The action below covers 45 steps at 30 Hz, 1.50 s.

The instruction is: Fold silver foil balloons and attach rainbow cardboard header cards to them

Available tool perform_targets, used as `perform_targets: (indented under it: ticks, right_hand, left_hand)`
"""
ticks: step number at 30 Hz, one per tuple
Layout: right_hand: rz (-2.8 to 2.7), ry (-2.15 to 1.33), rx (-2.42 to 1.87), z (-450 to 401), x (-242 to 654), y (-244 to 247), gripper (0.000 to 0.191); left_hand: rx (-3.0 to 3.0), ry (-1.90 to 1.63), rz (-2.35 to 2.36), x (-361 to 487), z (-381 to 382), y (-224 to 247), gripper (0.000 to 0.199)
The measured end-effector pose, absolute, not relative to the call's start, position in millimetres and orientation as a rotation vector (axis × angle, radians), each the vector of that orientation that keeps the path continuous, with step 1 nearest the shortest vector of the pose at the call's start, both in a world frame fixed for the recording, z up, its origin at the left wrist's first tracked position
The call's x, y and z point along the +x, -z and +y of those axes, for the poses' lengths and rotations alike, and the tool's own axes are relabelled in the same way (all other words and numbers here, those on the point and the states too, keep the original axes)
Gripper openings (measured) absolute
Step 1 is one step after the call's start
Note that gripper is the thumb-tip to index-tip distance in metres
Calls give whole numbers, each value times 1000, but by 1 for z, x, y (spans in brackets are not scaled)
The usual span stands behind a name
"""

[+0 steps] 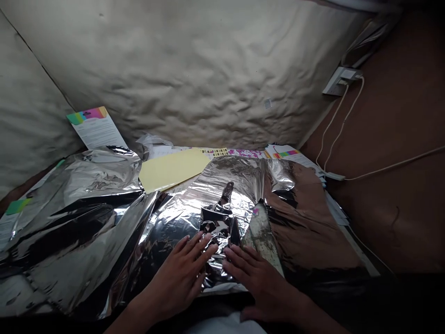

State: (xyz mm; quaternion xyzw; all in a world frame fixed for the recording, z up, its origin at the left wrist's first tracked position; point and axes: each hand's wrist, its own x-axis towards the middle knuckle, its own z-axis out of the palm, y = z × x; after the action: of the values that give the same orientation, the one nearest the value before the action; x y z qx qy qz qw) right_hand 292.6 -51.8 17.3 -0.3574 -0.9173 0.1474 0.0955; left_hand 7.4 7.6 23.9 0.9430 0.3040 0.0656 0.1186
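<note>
Out on the left, a wide silver foil sheet (pixel 66 232) is lying rumpled, with a yellow sheet (pixel 172 170) tucked just past it. Moving right, the left hand (pixel 177 278) is pressing in open, fingers spread, its fingertips resting on a crumpled foil bundle (pixel 217 241). That bundle is sitting right between both hands, and the right hand (pixel 260 285) is bracing against its other side, equally open, gripping nothing. Flat hands like these look chosen to pin the springy foil down. Beyond, a speckled pale strip (pixel 262 236) is lying beside the bundle, and a white cable (pixel 392 166) is running across a brown panel (pixel 389 102).
</note>
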Motion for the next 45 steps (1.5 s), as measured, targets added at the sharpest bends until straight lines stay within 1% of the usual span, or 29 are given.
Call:
perform_targets:
  ticks: [3, 5, 7, 9, 10, 12, 13, 14, 16, 17, 19, 21, 24, 29, 33, 35, 37, 38, 39, 41, 43, 45]
  right_hand:
    - [-2667, -595, -1058, -38, 294, -24, 74]
    - [-2555, -734, -1003, -25, 295, -28, 69]
    - [-2406, -884, -946, -11, 295, -30, 65]
    - [-2187, -1043, -988, 5, 292, -28, 51]
    - [-2054, -1116, -1058, 13, 289, -26, 47]
    - [-1745, -1233, -1227, 26, 282, -23, 56]
    - [-1591, -1283, -1297, 32, 278, -22, 61]
    - [-1466, -1329, -1334, 37, 275, -22, 64]
    - [-1311, -1451, -1318, 44, 271, -24, 62]
    - [-1265, -1517, -1300, 46, 270, -25, 59]
    - [-1222, -1594, -1277, 49, 269, -27, 55]
    - [-1222, -1583, -1283, 51, 267, -27, 52]
    - [-1264, -1507, -1324, 54, 264, -26, 47]
    - [-1226, -1517, -1424, 58, 261, -23, 54]
    - [-1247, -1400, -1598, 64, 262, -20, 58]
    - [-1141, -1498, -1607, 68, 262, -20, 57]
    - [-1007, -1642, -1585, 71, 261, -23, 55]
    - [-956, -1683, -1579, 72, 261, -24, 54]
    - [-928, -1690, -1588, 73, 260, -26, 53]
    - [-921, -1649, -1614, 75, 259, -28, 52]
    - [-940, -1639, -1628, 74, 258, -29, 52]
    - [-958, -1676, -1610, 71, 259, -29, 54]
  left_hand:
    - [2653, -184, 796, 4, 17, -33, 67]
    - [2543, -231, 768, 2, 26, -39, 69]
    - [2439, -271, 771, -1, 35, -45, 68]
    - [2366, -281, 783, -3, 41, -49, 66]
    - [2338, -280, 793, -3, 44, -50, 66]
    - [2258, -300, 861, 1, 46, -50, 68]
    - [2192, -328, 909, 4, 46, -49, 66]
    - [2108, -373, 962, 9, 47, -48, 59]
    - [1914, -484, 1066, 21, 49, -46, 42]
    - [1830, -530, 1108, 27, 51, -46, 40]
    - [1726, -575, 1187, 35, 55, -46, 43]
    - [1693, -563, 1243, 39, 58, -48, 45]
    - [1727, -531, 1321, 41, 60, -47, 51]
    - [2018, -521, 1569, 44, 59, -34, 52]
    - [2150, -370, 1654, 45, 61, -28, 54]
    - [2207, -344, 1716, 46, 62, -28, 50]
    - [2265, -446, 1781, 49, 62, -27, 44]
    - [2315, -517, 1760, 51, 62, -26, 47]
    - [2375, -564, 1694, 53, 61, -23, 54]
    - [2494, -553, 1487, 58, 60, -15, 67]
    - [2548, -481, 1328, 60, 59, -6, 74]
    - [2479, -537, 1312, 61, 58, -1, 81]
